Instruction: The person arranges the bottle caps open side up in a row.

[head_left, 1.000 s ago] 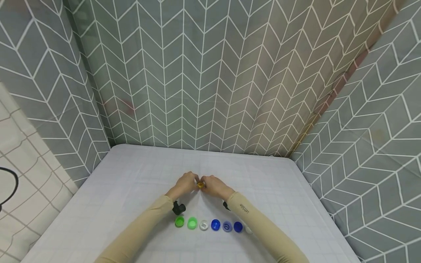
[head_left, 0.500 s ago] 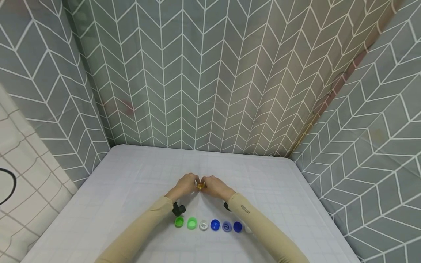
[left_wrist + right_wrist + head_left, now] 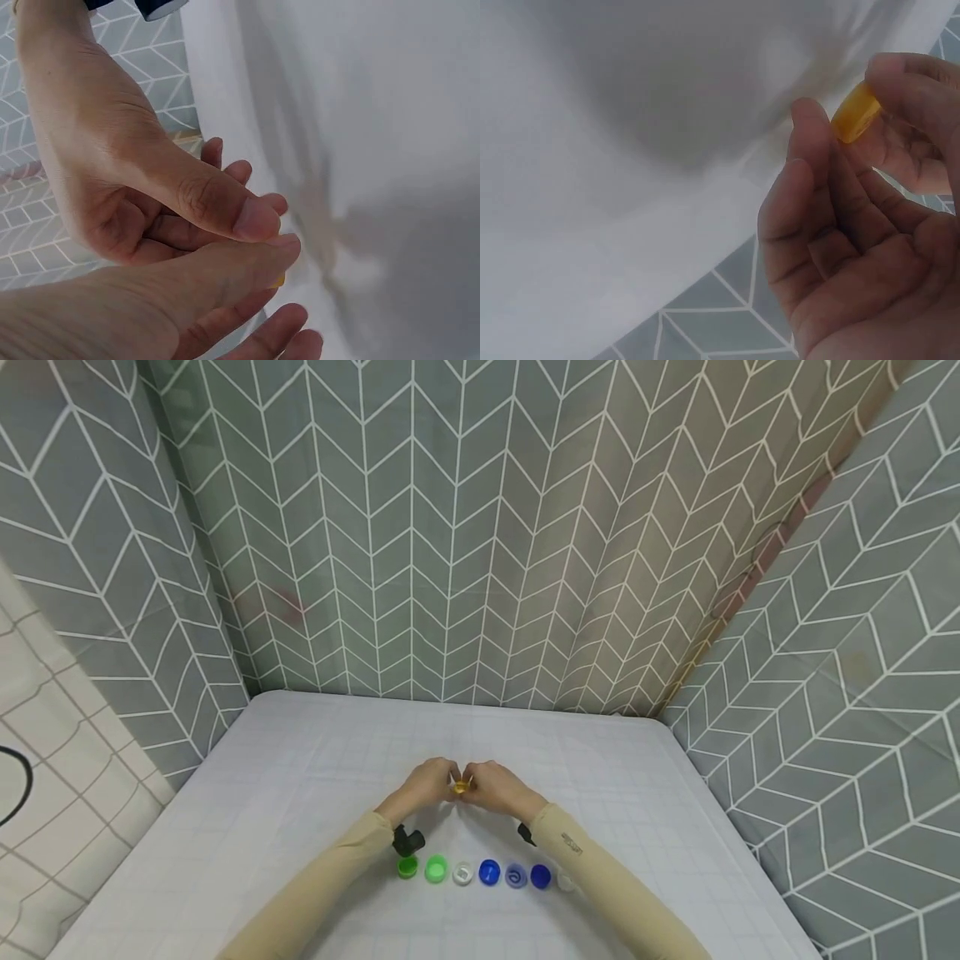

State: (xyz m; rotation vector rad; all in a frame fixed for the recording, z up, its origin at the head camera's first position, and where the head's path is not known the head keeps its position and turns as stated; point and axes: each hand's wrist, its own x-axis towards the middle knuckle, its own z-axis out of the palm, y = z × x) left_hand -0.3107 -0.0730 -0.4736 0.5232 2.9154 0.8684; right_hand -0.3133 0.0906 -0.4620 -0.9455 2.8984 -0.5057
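Note:
A small yellow bottle cap [image 3: 461,787] is held above the white table between both hands. My left hand [image 3: 429,782] pinches it from the left side. From the right, my right hand [image 3: 498,787] also grips it with its fingertips. In the right wrist view the yellow cap [image 3: 855,112] sits tilted between the fingertips, part of it covered. Only a sliver of the yellow cap [image 3: 279,280] shows below a thumb in the left wrist view.
Nearer the body, a row of caps lies on the table: dark green [image 3: 407,867], light green [image 3: 436,869], clear [image 3: 462,873], blue [image 3: 489,872], periwinkle [image 3: 516,876], dark blue [image 3: 540,877]. A whitish cap [image 3: 566,882] lies partly behind the right sleeve. Patterned curtains [image 3: 450,527] stand around the table.
Both hands have shifted slightly to the right and towards the body with the yellow cap, which shows a little more. The row of caps has stayed in place on the table.

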